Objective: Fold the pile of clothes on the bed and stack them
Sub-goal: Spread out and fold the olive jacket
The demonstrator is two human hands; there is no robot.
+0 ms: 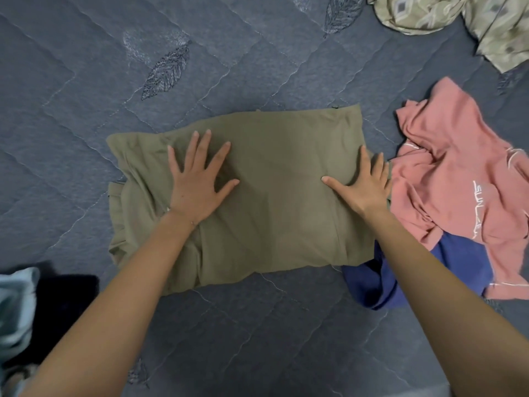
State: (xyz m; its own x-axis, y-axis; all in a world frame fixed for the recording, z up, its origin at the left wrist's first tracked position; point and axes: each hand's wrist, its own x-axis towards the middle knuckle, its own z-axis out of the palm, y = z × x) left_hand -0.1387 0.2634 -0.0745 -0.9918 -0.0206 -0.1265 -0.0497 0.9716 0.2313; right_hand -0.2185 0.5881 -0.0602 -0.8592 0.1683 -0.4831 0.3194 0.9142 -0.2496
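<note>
**Both hands flat on the folded olive garment**

Head view: the folded olive garment [272, 190] lies in the middle of the quilted bed [86, 96]. The left hand [197, 179] and right hand [363, 184] press on it, palms down, fingers straight and spread, gripping nothing. A crumpled pink T-shirt [458, 181] lies just beside its right edge, over a blue garment [380, 285]. A patterned beige cloth [472, 21] lies toward the bed's far right.

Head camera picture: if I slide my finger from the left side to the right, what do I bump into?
First the light blue cloth → black cloth → left hand → right hand, both flat on the olive garment → pink shirt.
</note>
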